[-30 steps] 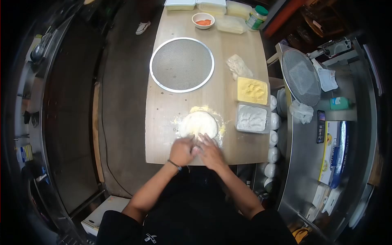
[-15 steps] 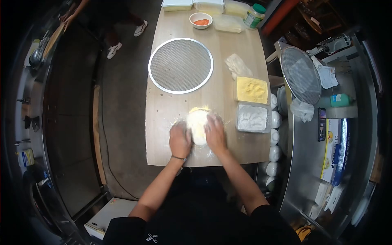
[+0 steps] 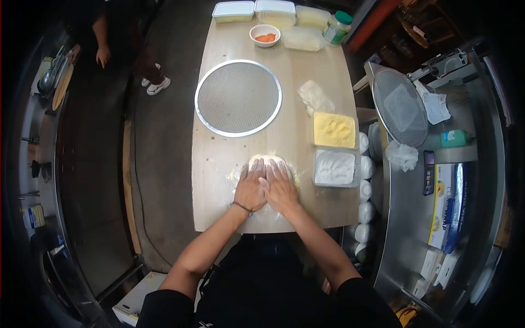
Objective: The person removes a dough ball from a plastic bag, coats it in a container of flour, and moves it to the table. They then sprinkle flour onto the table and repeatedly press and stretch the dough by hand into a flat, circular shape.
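Observation:
A pale round of dough (image 3: 267, 157) lies on the wooden table near its front edge, dusted with white and yellow powder. My left hand (image 3: 250, 188), with a dark band at the wrist, presses flat on it, fingers stretched forward. Beside it my right hand (image 3: 280, 188) lies flat on the dough too, the thumbs meeting in the middle. Most of the dough is hidden under both palms. To the right stand a tub of white flour (image 3: 334, 167) and a tub of yellow meal (image 3: 333, 131). A round mesh pizza screen (image 3: 239, 98) lies farther back.
A pale crumpled piece (image 3: 315, 98) lies behind the tubs. Along the far edge stand a bowl with orange-red food (image 3: 265, 37), lidded containers (image 3: 233, 12) and a green-capped jar (image 3: 337, 28). A steel counter (image 3: 407, 218) borders the right. Another person (image 3: 147, 65) stands at the far left.
My hands have moved from the dough's two sides to lie together flat on top of it. The other person has shifted, with an arm now hanging lower.

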A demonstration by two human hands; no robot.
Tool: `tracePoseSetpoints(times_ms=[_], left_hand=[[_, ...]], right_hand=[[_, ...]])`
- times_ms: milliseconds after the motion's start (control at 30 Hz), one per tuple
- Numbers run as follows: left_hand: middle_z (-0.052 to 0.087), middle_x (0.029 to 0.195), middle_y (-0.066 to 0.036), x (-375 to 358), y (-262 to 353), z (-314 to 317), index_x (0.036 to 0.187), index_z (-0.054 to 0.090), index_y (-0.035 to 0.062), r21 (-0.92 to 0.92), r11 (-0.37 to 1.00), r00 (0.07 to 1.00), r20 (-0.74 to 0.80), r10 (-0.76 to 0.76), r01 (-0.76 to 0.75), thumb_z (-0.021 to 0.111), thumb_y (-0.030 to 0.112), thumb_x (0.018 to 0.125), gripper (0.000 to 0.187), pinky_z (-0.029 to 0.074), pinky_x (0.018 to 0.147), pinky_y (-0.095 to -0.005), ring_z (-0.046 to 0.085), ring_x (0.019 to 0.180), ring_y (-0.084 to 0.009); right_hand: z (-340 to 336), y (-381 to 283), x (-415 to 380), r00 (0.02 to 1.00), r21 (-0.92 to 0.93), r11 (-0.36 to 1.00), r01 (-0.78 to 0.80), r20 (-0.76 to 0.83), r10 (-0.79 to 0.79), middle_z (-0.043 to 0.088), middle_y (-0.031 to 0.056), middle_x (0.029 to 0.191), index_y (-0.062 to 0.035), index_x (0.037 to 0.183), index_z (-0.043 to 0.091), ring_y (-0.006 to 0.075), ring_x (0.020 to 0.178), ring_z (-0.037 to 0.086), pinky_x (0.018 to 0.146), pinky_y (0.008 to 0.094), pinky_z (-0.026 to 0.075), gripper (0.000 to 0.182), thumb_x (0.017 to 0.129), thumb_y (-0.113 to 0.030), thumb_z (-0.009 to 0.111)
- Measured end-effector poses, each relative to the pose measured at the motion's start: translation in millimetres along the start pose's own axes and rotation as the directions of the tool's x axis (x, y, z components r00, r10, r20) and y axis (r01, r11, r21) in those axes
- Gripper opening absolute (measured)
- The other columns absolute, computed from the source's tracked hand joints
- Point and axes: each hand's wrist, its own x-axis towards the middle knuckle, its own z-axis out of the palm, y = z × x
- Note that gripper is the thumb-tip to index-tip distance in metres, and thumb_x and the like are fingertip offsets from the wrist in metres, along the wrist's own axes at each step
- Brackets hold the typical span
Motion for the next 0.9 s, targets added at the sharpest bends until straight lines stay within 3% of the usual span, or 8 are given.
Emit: tracePoseSetpoints(times_ms=[133, 233, 300, 500, 600, 700, 800, 900], left_hand=[[0.027, 0.151, -0.018, 2, -2, -7, 0.143, 0.032, 0.0, 0.055, 0.998, 1.0, 0.025, -0.003, 0.002, 0.048, 0.041, 0.082, 0.075, 0.016, 0.112, -0.0542, 0.028, 0.14, -0.0306], [0.029, 0.15, -0.017, 9, 4, -22, 0.14, 0.037, -0.0003, 0.131, 0.99, 0.976, 0.199, -0.084, 0.059, 0.05, 0.041, 0.08, 0.074, 0.015, 0.112, -0.0574, 0.026, 0.14, -0.0288], [0.027, 0.151, -0.017, 0, 5, -23, 0.141, 0.036, 0.0008, 0.121, 0.991, 0.985, 0.155, -0.076, 0.057, 0.05, 0.04, 0.08, 0.075, 0.014, 0.111, -0.0594, 0.025, 0.141, -0.0282], [0.023, 0.153, -0.016, -21, 7, -2, 0.144, 0.03, 0.0034, 0.186, 0.98, 0.997, 0.028, -0.072, 0.065, 0.053, 0.045, 0.079, 0.08, 0.012, 0.109, -0.0638, 0.021, 0.142, -0.0296], [0.02, 0.154, -0.017, -51, 11, -2, 0.145, 0.027, 0.0018, 0.025, 0.998, 0.991, 0.117, -0.068, 0.065, 0.059, 0.046, 0.076, 0.088, 0.013, 0.108, -0.0645, 0.018, 0.142, -0.0324], [0.019, 0.154, -0.017, -54, 18, 7, 0.145, 0.025, 0.0005, 0.145, 0.984, 0.993, 0.05, -0.108, 0.1, 0.06, 0.045, 0.075, 0.09, 0.013, 0.108, -0.0647, 0.017, 0.143, -0.034], [0.019, 0.154, -0.018, -79, 25, 14, 0.144, 0.026, -0.0019, 0.018, 0.999, 0.991, 0.128, -0.05, 0.048, 0.058, 0.04, 0.077, 0.085, 0.013, 0.109, -0.0628, 0.016, 0.142, -0.036], [0.025, 0.151, -0.021, -84, 28, 21, 0.14, 0.033, -0.0037, 0.029, 0.999, 0.999, 0.033, -0.041, 0.04, 0.057, 0.039, 0.077, 0.08, 0.014, 0.111, -0.0603, 0.021, 0.141, -0.0359]], right_hand=[[-5, 3, 2, 0.99, -0.015, 0.994, 0.107, -0.094, -0.108, 0.033, 0.0187, 0.147, 0.0036, 0.139, 0.038, 0.037, 0.138, 0.024, 0.114, 0.0493, 0.017, 0.068, 0.094, -0.049, 0.04], [-13, -5, -3, 0.999, 0.048, 0.999, 0.01, 0.05, -0.013, 0.034, 0.019, 0.147, 0.003, 0.137, 0.04, 0.0358, 0.139, 0.024, 0.114, 0.0493, 0.015, 0.072, 0.093, -0.053, 0.04], [-12, -12, -15, 0.999, -0.096, 0.995, 0.032, 0.006, -0.032, 0.033, 0.02, 0.147, 0.0017, 0.138, 0.04, 0.0354, 0.139, 0.025, 0.115, 0.0492, 0.013, 0.074, 0.092, -0.056, 0.04], [-16, -18, -29, 0.992, -0.144, 0.988, -0.055, 0.104, 0.071, 0.027, 0.018, 0.151, -0.0042, 0.142, 0.036, 0.0346, 0.14, 0.022, 0.115, 0.0504, 0.011, 0.074, 0.092, -0.058, 0.038], [-6, -17, -52, 0.985, -0.081, 0.994, -0.073, 0.153, 0.085, 0.025, 0.0188, 0.151, -0.0034, 0.142, 0.036, 0.0352, 0.14, 0.022, 0.115, 0.0498, 0.012, 0.076, 0.091, -0.06, 0.039], [-2, -25, -64, 0.993, -0.037, 0.998, -0.059, 0.102, 0.063, 0.023, 0.0199, 0.152, -0.0015, 0.142, 0.036, 0.0359, 0.141, 0.02, 0.115, 0.0501, 0.012, 0.078, 0.09, -0.06, 0.041], [7, -23, -83, 0.993, -0.018, 0.999, -0.033, 0.111, 0.035, 0.022, 0.0196, 0.152, -0.0007, 0.143, 0.033, 0.0356, 0.142, 0.017, 0.114, 0.0506, 0.013, 0.08, 0.089, -0.059, 0.044], [19, -20, -94, 0.989, -0.026, 0.999, -0.024, 0.146, 0.028, 0.021, 0.0184, 0.152, -0.0014, 0.143, 0.032, 0.0352, 0.142, 0.015, 0.114, 0.0506, 0.014, 0.08, 0.089, -0.059, 0.044]])
